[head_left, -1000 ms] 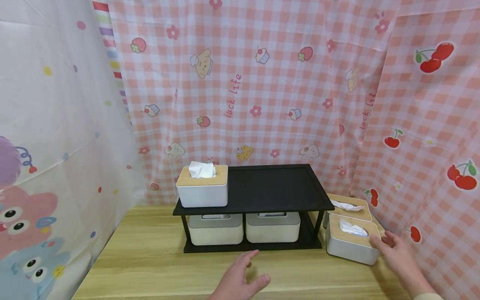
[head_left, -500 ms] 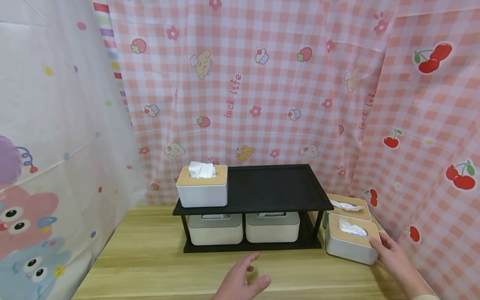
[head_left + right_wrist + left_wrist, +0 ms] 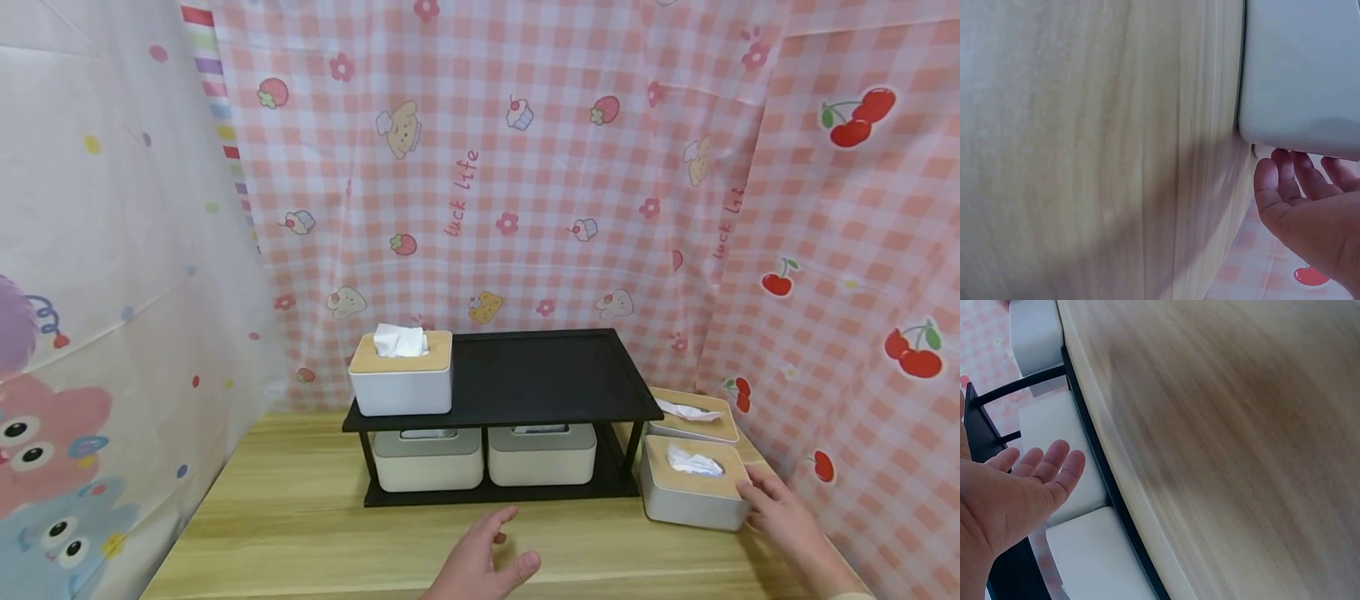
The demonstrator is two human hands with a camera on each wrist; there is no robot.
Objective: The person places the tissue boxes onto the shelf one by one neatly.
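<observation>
Left hand point(image 3: 480, 562): low over table point(image 3: 300, 533), in front of rack point(image 3: 525, 379); palm down, fingers straight and loosely spread, thumb out to the right; holds nothing. Wrist view: palm open point(image 3: 1016, 494), facing the rack's lower bins; no contact seen.
Rack: black, two tiers, centre rear of table. Top tier carries one tissue box point(image 3: 401, 373) at its left end, rest of tier bare. Lower tier: two cream bins point(image 3: 427, 458) side by side.
Near box point(image 3: 692, 493): on table, just right of rack's right leg; wood lid, tissue sticking up from slot. Second box point(image 3: 693, 415) directly behind it, touching or nearly so — cannot tell which.
Right hand point(image 3: 780, 517): at near box's right end, fingertips against the grey wall near the front corner. Wrist view: fingers point(image 3: 1297, 181) straight, tucked along box's point(image 3: 1304, 69) side; no curl round it, no pinch. Not a grip yet, judged contact only.
Step in hand (judgement): securing near box from its right end.
Advice: get thumb and fingers on opposite walls before any lift; one-sided touch likely only to slide box toward rack leg. Keep clear of tissue and loose-looking lid. Lift straight up, level. Watch rear box, close behind. Left hand free to steady opp. end if req'd.
</observation>
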